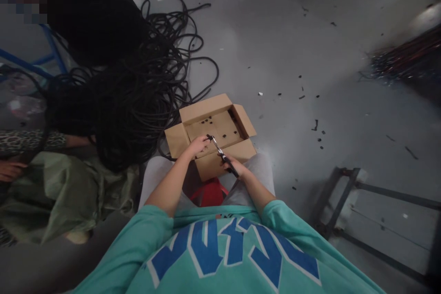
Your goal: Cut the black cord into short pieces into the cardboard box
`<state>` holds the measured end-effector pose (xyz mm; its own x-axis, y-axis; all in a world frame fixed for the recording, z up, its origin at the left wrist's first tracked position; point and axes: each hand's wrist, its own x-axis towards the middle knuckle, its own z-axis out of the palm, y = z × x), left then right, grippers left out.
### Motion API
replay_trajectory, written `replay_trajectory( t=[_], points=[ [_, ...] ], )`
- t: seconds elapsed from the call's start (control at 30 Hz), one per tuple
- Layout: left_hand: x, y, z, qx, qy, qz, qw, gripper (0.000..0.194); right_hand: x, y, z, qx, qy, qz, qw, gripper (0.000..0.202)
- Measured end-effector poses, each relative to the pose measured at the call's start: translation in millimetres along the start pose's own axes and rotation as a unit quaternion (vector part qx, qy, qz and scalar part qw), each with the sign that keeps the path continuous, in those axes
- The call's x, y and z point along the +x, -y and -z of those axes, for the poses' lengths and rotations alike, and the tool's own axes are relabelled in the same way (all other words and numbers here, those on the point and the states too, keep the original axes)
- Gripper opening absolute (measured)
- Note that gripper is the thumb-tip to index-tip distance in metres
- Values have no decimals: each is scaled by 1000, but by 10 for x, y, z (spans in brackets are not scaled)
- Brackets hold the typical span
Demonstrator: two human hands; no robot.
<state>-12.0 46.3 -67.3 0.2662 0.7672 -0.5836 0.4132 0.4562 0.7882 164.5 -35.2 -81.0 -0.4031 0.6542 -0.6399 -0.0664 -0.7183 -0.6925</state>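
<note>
My right hand [235, 166] is closed round the black handles of a pair of scissors [220, 152], whose blades point up and left over an open cardboard box [225, 154]. At the blade tips, my left hand [199, 145] pinches a small black piece [209, 137]; its exact kind is too small to make out. The box sits in front of my knees with its flaps folded outward. On its bottom lie several small black bits [224, 136], with more along the far right inner wall.
A big tangled heap of black cord [138, 87] reaches the box's left side. Beside it, a co-worker's hand [12, 170] and green cloth [65, 193] show at left. Black scraps [316, 125] litter the floor to the right, near a dark metal frame [344, 197] and bundled wires [406, 57].
</note>
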Motion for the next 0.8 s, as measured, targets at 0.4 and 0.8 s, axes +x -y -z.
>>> replay_trajectory(
  t=[0.4,0.8],
  points=[
    [-80,-89,-6,-13,54,33,998,10,58,-58,60,-58,-13,4,998,59],
    [-100,-153,31,8,79,75,994,14,72,-38,47,-52,6,4,999,55]
  ],
)
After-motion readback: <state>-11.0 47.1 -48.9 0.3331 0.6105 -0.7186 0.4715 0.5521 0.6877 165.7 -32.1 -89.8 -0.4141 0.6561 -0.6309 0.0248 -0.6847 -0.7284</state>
